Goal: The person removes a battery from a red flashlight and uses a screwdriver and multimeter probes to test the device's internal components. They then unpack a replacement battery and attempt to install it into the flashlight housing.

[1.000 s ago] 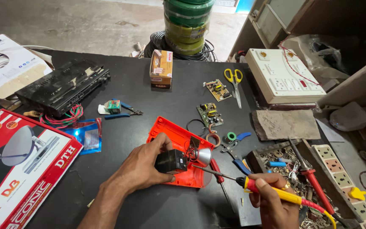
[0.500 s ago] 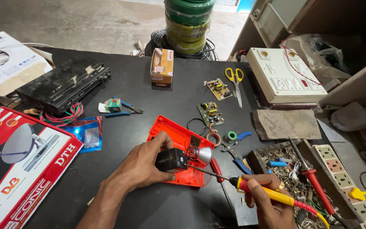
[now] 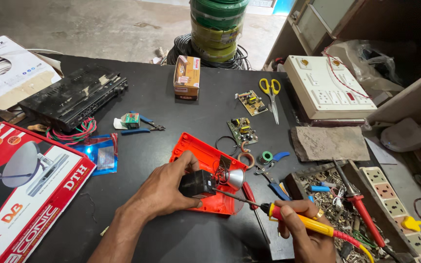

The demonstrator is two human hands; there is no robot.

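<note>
A big flat red carton with a dish picture lies at my left. Beyond it, a white box sits at the table's far-left corner. A small orange-and-cream carton stands ahead.

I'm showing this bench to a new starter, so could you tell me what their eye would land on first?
Most likely the bright orange casing at the middle of the black table, where the left hand grips a small black block beside a silver reflector. The right hand points a yellow-handled soldering iron at it. The big red box at the left edge stands out too.
</note>
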